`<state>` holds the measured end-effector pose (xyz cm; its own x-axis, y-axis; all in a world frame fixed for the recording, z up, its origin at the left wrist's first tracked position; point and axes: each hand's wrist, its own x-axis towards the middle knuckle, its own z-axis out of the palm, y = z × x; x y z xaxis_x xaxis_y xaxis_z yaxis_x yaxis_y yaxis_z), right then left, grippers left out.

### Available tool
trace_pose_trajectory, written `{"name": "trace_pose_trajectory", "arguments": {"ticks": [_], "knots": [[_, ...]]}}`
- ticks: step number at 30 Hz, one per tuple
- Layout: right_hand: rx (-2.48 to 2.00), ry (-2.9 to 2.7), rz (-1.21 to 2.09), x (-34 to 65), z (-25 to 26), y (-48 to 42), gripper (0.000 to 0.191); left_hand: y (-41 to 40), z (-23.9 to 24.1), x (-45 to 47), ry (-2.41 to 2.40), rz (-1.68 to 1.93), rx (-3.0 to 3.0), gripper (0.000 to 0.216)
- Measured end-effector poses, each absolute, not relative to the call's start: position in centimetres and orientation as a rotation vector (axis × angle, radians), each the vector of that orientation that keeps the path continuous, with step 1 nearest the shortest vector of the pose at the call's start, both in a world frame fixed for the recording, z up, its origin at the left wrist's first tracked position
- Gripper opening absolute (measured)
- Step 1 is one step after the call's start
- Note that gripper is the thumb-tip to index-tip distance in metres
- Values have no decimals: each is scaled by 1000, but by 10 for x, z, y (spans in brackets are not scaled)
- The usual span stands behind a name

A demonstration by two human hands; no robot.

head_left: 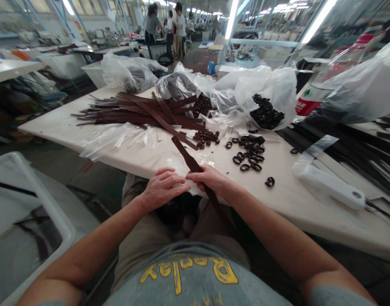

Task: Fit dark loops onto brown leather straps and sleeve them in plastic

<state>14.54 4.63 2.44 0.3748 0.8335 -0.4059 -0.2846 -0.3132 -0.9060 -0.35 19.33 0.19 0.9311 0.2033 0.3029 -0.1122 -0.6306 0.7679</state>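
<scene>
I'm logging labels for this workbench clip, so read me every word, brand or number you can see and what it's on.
"Replay", upside down in yellow letters on the person's grey-blue T-shirt; more yellow letters below are cut off by the picture's edge.
The red-and-white label on the clear plastic bottle at the table's far right: print too blurred to read.
The yellow-red sign on the far left wall: too small to read.

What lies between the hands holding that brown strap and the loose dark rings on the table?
Nothing visible. Both hands, left hand and right hand, grip the brown strap; bare table separates them from the loose rings.
</scene>
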Motion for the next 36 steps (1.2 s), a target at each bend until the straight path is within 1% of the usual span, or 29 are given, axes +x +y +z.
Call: {"name": "trace_pose_trajectory", "arguments": {"ticks": [3,4,6,8,10,14,17,19,22,24,27,30,36], "knots": [[-1500,-509,1128,144,27,44,23,183,-8,-12,296,683,2018,11],[-1505,-505,1101,144,27,42,24,178,-12,-13,373,716,1914,13],[-1520,-511,1061,142,27,40,24,166,-18,-13,459,594,1664,26],[-1536,-541,1042,138,26,39,24,154,-23,-9,464,341,1397,36],[-1559,-580,1034,135,26,39,22,145,-25,-4,454,177,1179,40],[-1618,-631,974,132,23,39,19,138,-21,4,503,146,1079,32],[-1673,-697,876,134,21,34,21,143,-18,5,585,169,1030,28],[-1680,-726,856,135,22,27,28,149,-16,6,634,221,887,24],[-1699,-732,912,130,25,8,41,157,-10,12,709,347,627,19],[-1786,-792,906,123,27,-8,44,164,-4,17,766,410,475,17],[-1971,-968,812,107,25,-31,44,172,5,24,807,452,330,19],[-2095,-1121,714,93,20,-42,44,175,10,29,794,455,308,19],[-2177,-1243,611,88,12,-32,40,164,14,33,804,434,313,21]]}}
